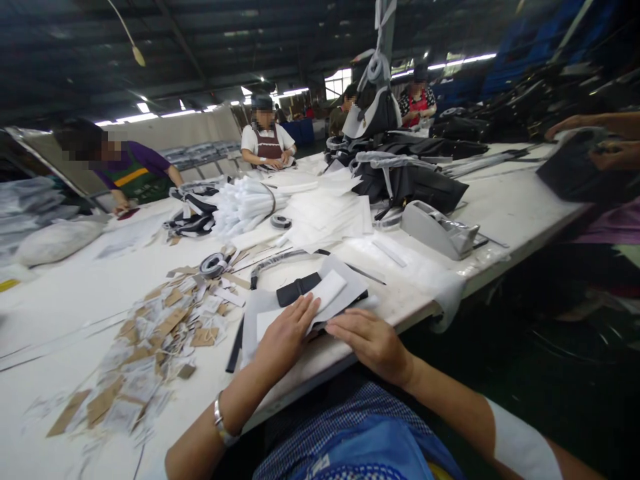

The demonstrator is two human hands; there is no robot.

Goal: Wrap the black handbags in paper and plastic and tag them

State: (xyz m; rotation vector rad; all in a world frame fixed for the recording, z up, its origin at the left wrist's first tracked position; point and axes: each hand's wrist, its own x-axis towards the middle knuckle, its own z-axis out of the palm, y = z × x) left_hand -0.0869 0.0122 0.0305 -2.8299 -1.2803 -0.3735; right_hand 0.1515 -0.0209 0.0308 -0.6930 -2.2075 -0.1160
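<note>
My left hand (286, 333) lies flat, fingers stretched out, on white paper (327, 291) wrapped over a black strap piece (298, 289) at the table's near edge. My right hand (371, 340) rests beside it to the right, fingers extended and pressing on the lower edge of the same white paper. A silver bracelet (221, 423) is on my left wrist. Neither hand grips anything.
A heap of brown and white tags (160, 330) lies left of my hands. A tape roll (214, 265), a grey tape dispenser (440, 230), stacked white sheets (325, 213) and black bags (410, 180) sit further back. Other people work around the white table (510, 207).
</note>
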